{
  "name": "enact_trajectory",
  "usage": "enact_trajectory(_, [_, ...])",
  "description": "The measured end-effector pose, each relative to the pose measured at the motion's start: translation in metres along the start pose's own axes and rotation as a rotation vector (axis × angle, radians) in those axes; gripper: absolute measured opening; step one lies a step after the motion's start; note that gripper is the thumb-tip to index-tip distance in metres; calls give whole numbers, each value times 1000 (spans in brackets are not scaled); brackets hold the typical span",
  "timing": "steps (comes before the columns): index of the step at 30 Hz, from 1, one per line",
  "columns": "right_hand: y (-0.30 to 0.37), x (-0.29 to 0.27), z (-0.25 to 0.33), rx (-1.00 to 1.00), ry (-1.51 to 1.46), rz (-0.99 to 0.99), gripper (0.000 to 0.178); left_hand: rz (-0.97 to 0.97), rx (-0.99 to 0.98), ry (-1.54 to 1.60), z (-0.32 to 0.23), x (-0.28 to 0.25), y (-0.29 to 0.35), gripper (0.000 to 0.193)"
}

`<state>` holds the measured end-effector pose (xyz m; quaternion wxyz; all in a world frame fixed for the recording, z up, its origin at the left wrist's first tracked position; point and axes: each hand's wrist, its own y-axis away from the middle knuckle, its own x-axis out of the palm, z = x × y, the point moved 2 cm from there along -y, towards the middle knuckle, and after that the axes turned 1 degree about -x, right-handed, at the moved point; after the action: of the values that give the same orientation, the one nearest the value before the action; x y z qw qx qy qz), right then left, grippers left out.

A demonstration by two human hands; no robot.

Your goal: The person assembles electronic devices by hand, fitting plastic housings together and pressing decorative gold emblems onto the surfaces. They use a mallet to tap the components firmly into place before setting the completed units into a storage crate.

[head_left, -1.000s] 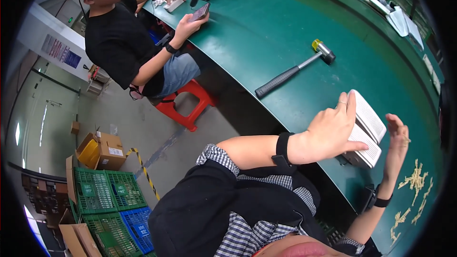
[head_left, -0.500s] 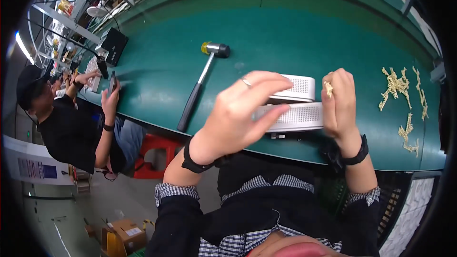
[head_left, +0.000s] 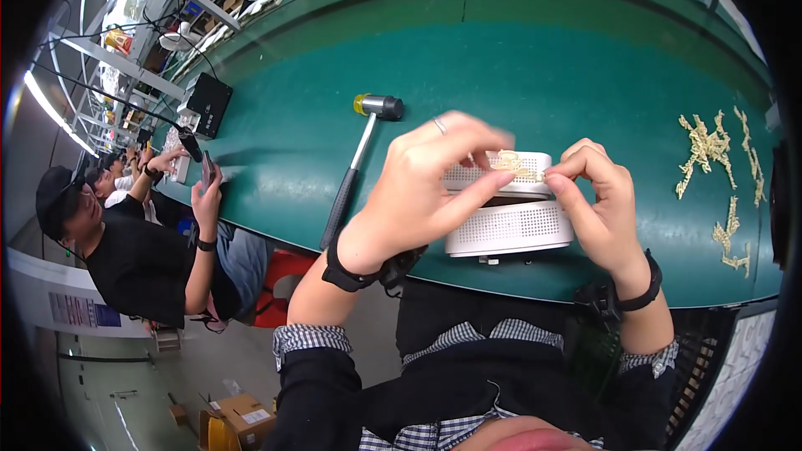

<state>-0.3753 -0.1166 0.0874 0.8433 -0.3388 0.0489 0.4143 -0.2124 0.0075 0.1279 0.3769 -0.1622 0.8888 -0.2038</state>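
A small cream-coloured bundle of crinkled strands (head_left: 520, 166) is stretched between my hands. My left hand (head_left: 418, 188), a ring on one finger, has its thumb and blurred fingertips closed around one side of the bundle. With thumb and forefinger pinched together, my right hand (head_left: 603, 205) grips the opposite end. Below lie two white perforated housings with rounded ends: the nearer housing (head_left: 511, 230) close to the table edge, and the farther housing (head_left: 468, 177) just behind it, partly covered by my left hand and the bundle.
A mallet (head_left: 363, 150) with a yellow-and-black head lies left of my hands on the green table (head_left: 535, 67). Several cream strand clusters (head_left: 706, 150) lie at the right. A black box (head_left: 207, 104) stands far left, near a seated co-worker (head_left: 138, 255) holding a phone.
The cream bundle, earlier in my closed right hand, now spans both hands. My left hand has left the nearer housing, and my right fingers have opened from a fist into a pinch.
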Motion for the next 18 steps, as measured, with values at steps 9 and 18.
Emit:
enact_trajectory(9, [-1,15,-9,245,-286,58,15,144,443,-281,13,-16,0,31])
enact_trajectory(18, [-5,9,-15,8,-59,-13,30,-274,37,-68,28,-42,27,31])
